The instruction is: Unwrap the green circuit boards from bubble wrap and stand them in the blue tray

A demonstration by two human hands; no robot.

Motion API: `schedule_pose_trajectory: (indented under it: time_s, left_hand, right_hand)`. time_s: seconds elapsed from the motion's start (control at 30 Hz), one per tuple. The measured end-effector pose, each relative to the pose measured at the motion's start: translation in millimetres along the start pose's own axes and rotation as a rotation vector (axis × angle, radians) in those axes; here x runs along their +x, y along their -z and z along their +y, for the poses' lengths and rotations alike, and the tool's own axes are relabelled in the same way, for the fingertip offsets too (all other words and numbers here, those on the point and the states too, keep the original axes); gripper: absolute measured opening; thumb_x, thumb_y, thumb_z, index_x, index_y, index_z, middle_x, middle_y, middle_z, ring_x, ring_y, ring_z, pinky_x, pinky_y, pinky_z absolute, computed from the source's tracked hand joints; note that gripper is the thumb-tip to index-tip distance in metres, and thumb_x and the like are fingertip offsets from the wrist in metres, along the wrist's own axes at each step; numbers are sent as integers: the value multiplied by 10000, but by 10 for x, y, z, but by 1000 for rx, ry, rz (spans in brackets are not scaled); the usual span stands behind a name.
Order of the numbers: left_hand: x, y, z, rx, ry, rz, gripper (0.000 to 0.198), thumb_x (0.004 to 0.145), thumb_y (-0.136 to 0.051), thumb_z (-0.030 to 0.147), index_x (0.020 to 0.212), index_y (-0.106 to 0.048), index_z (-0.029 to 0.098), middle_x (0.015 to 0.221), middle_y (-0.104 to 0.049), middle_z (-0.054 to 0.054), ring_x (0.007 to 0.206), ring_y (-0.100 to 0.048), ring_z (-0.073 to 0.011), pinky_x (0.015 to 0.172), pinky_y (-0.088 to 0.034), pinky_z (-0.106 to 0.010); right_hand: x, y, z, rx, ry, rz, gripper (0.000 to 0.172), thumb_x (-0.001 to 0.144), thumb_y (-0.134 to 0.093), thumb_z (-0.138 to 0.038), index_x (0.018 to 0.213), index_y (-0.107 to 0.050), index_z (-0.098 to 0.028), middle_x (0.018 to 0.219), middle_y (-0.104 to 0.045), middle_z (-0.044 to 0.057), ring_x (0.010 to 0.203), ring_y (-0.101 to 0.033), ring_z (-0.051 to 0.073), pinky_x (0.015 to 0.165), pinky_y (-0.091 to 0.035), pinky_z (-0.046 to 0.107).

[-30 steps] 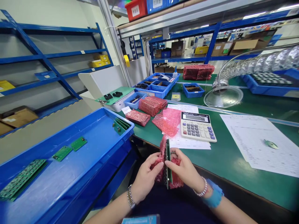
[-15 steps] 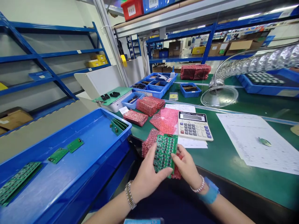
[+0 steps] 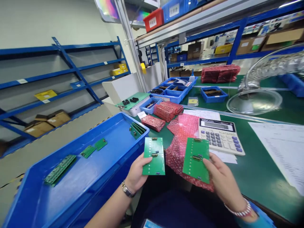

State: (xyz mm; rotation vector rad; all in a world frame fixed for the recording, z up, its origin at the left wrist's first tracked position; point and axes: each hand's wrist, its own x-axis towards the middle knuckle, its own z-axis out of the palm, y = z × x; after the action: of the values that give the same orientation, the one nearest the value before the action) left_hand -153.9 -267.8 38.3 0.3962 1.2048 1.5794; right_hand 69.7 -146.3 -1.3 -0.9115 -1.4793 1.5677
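My left hand (image 3: 137, 172) grips a green circuit board (image 3: 151, 166) by its left edge, thumb on its face. A second circuit board (image 3: 193, 169) is pinched along its right edge by my right hand (image 3: 220, 177). Both boards are tilted up toward me, side by side and apart, each showing a few small parts on a mostly bare green face. Behind and under the right board hangs a red bubble-wrap bag (image 3: 174, 155); whether my right hand also touches it I cannot tell.
To the left, a blue tray (image 3: 78, 139) holds several circuit boards. On the green bench lie wrapped red packets (image 3: 153, 123), a calculator (image 3: 219, 134), paper sheets (image 3: 273, 142) and a blue divided bin (image 3: 174, 98). A clear extraction hood (image 3: 254, 101) stands at the right.
The boards held together by both hands are now apart, one in each hand, with their sparser faces showing. The view has turned left.
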Motion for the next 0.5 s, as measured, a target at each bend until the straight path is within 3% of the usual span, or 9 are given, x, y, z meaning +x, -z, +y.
schedule_pose_trajectory:
  time_s: [0.1,0.2,0.27,0.37,0.5]
  left_hand:
    - [-56,219,458,42,-175,78,411,701,-595,78,1103,-558,159,1029,-652,-86,833,-639,-215,728,-529,-345]
    - [1,511,910,52,-369,323,411,689,-580,42,1075,-573,185,1014,-654,-51,791,-642,-172,674,-541,-286]
    - [121,725,1101,42,-348,462,421,669,-554,-4,1046,-584,182,929,-667,-34,705,-641,-145,607,-536,-254]
    - [387,970,1163,24,-225,540,430,634,-488,-60,1004,-591,133,794,-663,-49,606,-632,-163,538,-525,-285]
    - [757,1039,1006,-34,-180,629,238,765,-507,61,985,-580,116,820,-641,-47,666,-622,-150,598,-522,-303]
  right_hand:
    - [12,56,76,7,-46,-13,461,817,-519,-445,1225,-490,-231,1215,-555,59,1113,-500,246,970,-395,354]
    - [5,62,171,28,-86,-50,479,813,-530,-449,1246,-473,-253,1231,-546,42,1119,-495,235,998,-371,349]
    - [3,54,224,42,-97,-76,491,810,-536,-445,1256,-466,-252,1236,-541,46,1125,-491,241,1020,-345,369]
    - [6,42,261,43,-87,-98,512,811,-536,-441,1275,-451,-241,1253,-527,61,1150,-471,255,1043,-309,394]
    - [-3,47,238,3,-86,-105,518,814,-527,-449,1287,-434,-259,1272,-513,53,1165,-461,247,1030,-332,371]
